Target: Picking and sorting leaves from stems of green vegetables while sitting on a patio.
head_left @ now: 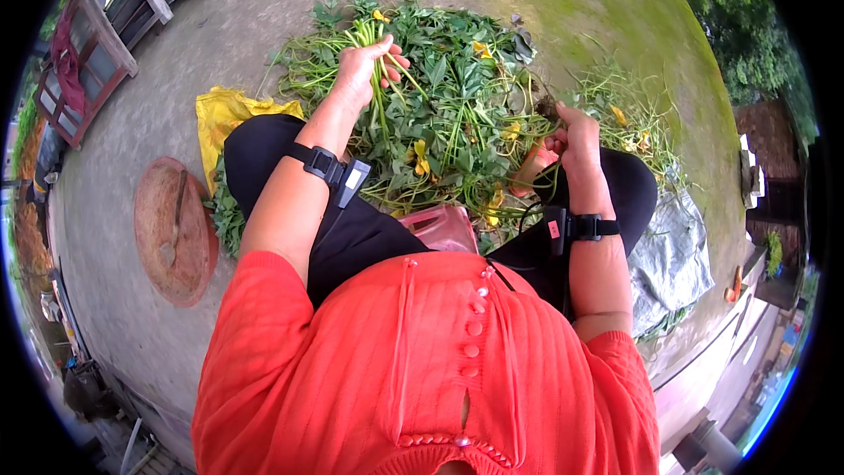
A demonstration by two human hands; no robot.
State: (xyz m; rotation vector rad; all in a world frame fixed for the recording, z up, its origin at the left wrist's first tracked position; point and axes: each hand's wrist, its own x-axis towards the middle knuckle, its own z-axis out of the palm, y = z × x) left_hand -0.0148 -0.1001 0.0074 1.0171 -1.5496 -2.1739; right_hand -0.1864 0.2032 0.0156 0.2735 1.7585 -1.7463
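Note:
My left hand [369, 72] is closed round a bunch of pale green leaf stems [362, 35], held above the left part of a wide heap of leafy green vines [453, 66]. Some stem ends stick up past the thumb; others hang below the fist. On the right, my right hand [577, 136] pinches a thin vine, with a dark, withered clump [547, 107] at the fingertips. Part of its grip is hidden by the fingers. Yellowed leaves [421, 158] are scattered through the heap between my hands.
Stripped-looking stems [633, 105] lie at the right. A pink plastic object [442, 229] stands between my legs. Left are a yellow sack [211, 123] and a round reddish-brown basin [158, 246] with a stick. A silvery sheet [673, 251] lies beside my right knee.

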